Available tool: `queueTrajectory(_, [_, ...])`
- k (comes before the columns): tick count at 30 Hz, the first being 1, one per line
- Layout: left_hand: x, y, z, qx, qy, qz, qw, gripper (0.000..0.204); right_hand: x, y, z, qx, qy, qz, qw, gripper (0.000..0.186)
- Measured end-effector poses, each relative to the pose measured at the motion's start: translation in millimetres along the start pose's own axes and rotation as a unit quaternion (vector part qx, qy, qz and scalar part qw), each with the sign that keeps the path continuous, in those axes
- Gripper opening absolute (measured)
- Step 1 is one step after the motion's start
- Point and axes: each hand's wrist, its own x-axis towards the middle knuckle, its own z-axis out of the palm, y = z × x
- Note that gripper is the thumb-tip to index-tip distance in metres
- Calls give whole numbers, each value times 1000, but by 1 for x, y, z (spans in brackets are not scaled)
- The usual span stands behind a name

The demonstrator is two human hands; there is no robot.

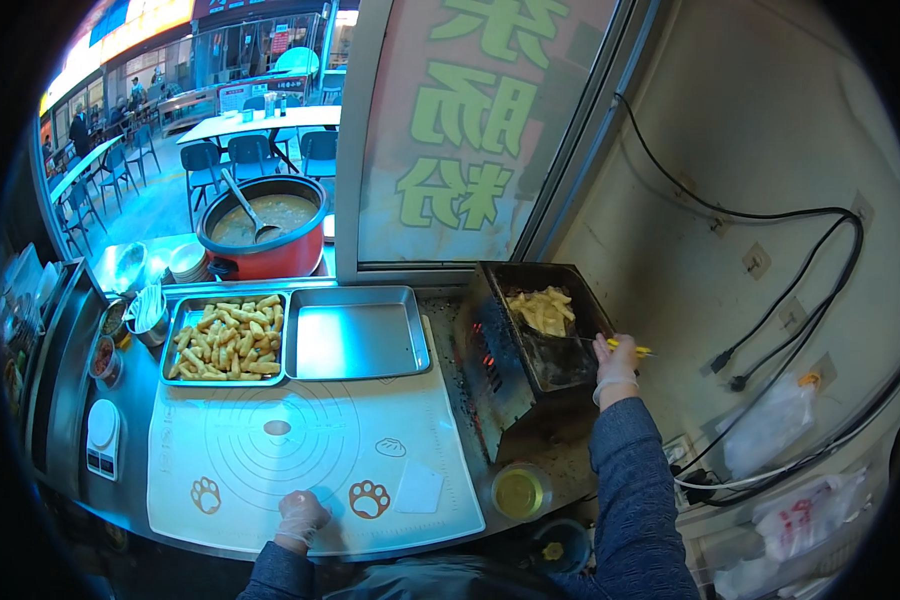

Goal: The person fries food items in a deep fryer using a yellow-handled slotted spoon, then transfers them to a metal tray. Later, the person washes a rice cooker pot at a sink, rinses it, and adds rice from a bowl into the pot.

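Note:
My right hand (pixel 615 365), in a clear glove, is closed on a yellow-handled utensil (pixel 642 351) that reaches into the black fryer (pixel 530 395), where pale fried pieces (pixel 542 310) sit at the back. My left hand (pixel 300 518), also gloved, rests in a loose fist near the front of the pale mat (pixel 270 460), with nothing visible in it. A tray of golden fried sticks (pixel 227 338) lies at the mat's back left, beside an empty steel tray (pixel 355 335). A cup of yellow liquid (pixel 520 490) stands right of the mat.
A red pot with a ladle (pixel 270 258) stands at the window. Left are condiment containers (pixel 108 362) and a white scale (pixel 103 438). Black cables (pixel 820 280) and plastic bags (pixel 770 420) hang along the right wall. Tables and chairs (pixel 253 155) are outside.

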Motion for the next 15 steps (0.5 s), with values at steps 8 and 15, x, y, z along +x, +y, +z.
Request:
queueTrajectory(8, [2, 0, 2, -2, 5, 4, 1000, 44, -54, -1, 18, -375, -353, -316, 797, 8])
queueTrajectory(15, [3, -2, 6, -1, 16, 14, 1000, 42, -123, -52, 11, -538, -521, -451, 486, 10])
